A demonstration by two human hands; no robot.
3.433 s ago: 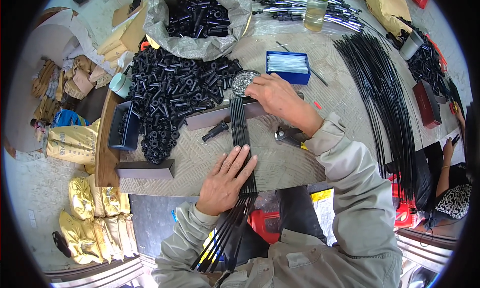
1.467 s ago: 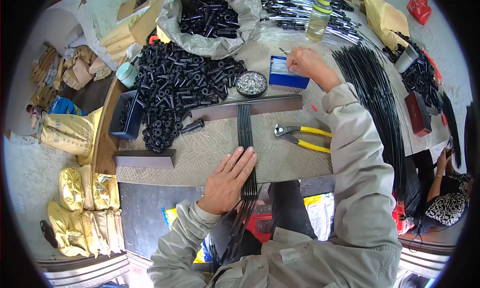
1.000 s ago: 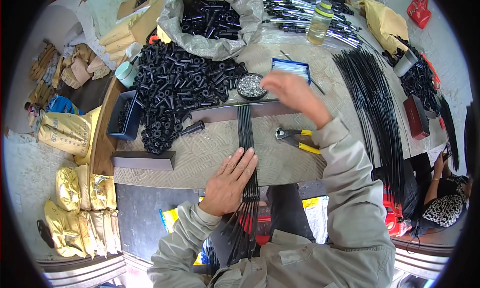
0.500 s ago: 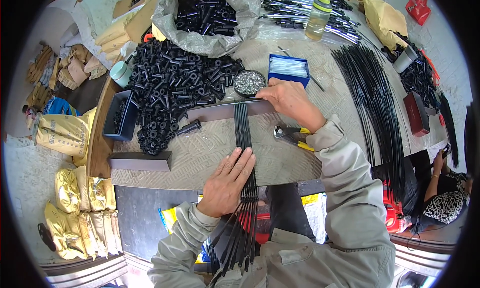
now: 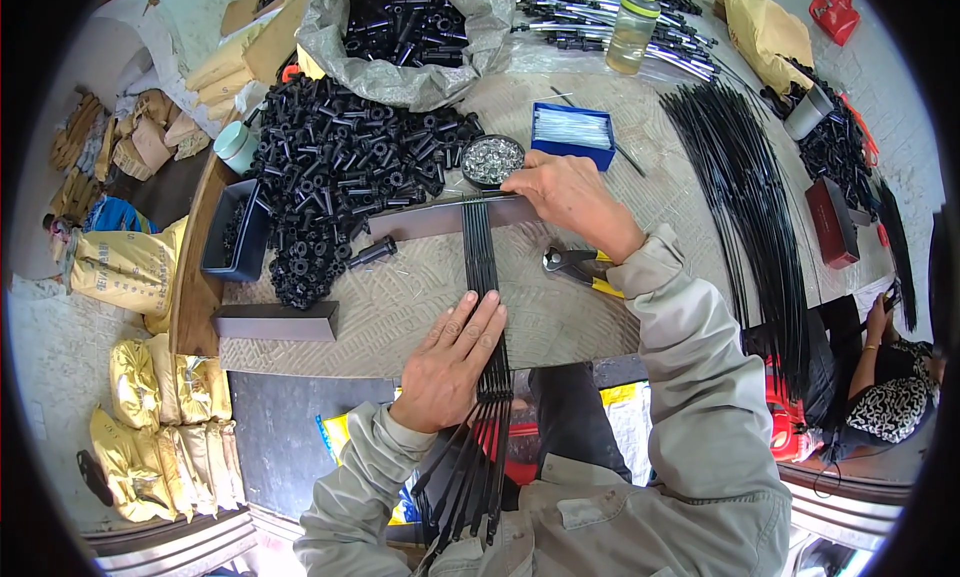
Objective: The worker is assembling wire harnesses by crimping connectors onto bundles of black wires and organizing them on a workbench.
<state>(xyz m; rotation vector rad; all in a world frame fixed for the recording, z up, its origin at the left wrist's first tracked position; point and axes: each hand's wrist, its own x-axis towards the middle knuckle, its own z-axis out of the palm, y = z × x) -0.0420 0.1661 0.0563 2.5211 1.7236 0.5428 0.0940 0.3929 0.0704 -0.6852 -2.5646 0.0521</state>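
Observation:
A row of thin black cables [image 5: 480, 252] lies side by side across a long grey bar [image 5: 415, 220]. Their thicker lower ends fan out past the table's front edge over my lap. My left hand [image 5: 448, 362] rests flat on the cables, fingers stretched out. Just right of the cables' far ends, my right hand [image 5: 575, 199] has thumb and fingers pinched together above the bar; whatever is between them is too small to make out. A round black tin [image 5: 493, 161] of small shiny metal pieces sits just beyond those fingertips. Pliers [image 5: 572, 264] with yellow handles lie below my right wrist.
Black plastic fittings [image 5: 340, 147] are heaped at left, beside a blue bin [image 5: 237, 232] and a second grey bar [image 5: 277, 322]. A blue box [image 5: 573, 134] of pale thin sticks, a bottle [image 5: 633, 32] and more black cables [image 5: 745, 197] stand right. Another person [image 5: 890, 377] sits far right.
The view has shifted slightly. My right fingertips have come a touch closer to the cables' far ends; my left hand stays flat on the cables.

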